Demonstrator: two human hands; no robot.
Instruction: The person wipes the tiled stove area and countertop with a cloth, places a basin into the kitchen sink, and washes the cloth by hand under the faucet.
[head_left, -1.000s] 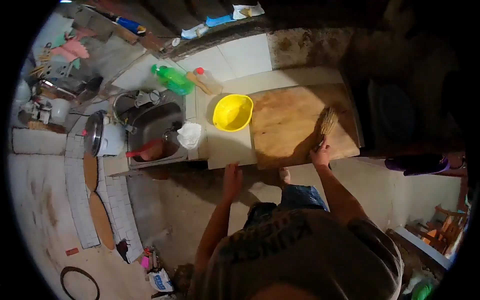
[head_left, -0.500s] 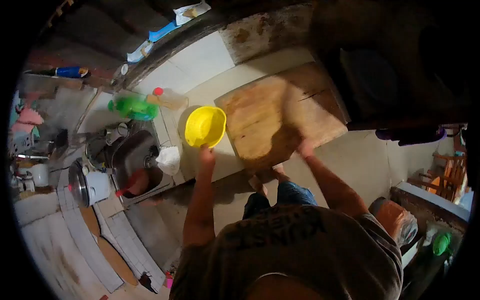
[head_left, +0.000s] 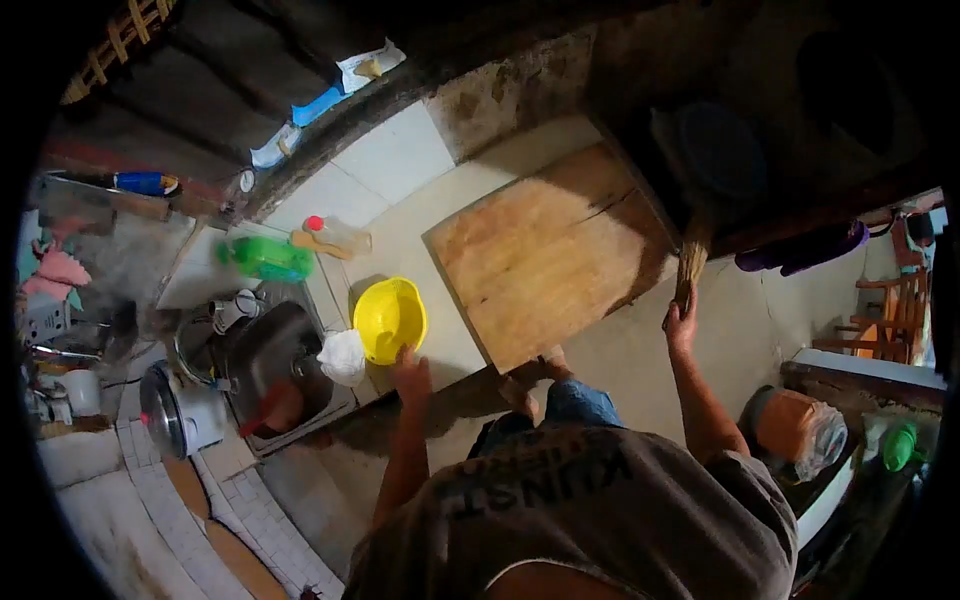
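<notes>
On the pale counter beside the sink sits a yellow plastic bowl (head_left: 390, 318). My left hand (head_left: 411, 378) is at its near rim, fingers closed on the edge. My right hand (head_left: 680, 328) is wrapped around a light-brown, straw-like bundle that looks like a small hand broom (head_left: 692, 262); its far end fades into shadow. Between my hands, a large wooden board (head_left: 550, 255) lies on the counter, its near edge close to the counter's front. A crumpled white cloth (head_left: 343, 357) lies right by the bowl, at the sink's edge.
The metal sink (head_left: 270, 345) on the left holds a red item (head_left: 275, 408). Behind it lie a green bottle (head_left: 268, 258) and a clear bottle with a red cap (head_left: 340, 236). A rice cooker (head_left: 185, 410) stands at left. A dark recess with a round bluish lid-like shape (head_left: 722, 148) is at right.
The yellow bowl has moved nearer me and left, beside the white cloth, with my left hand at its rim. My right hand has gone from the board's near edge to the straw bundle at right.
</notes>
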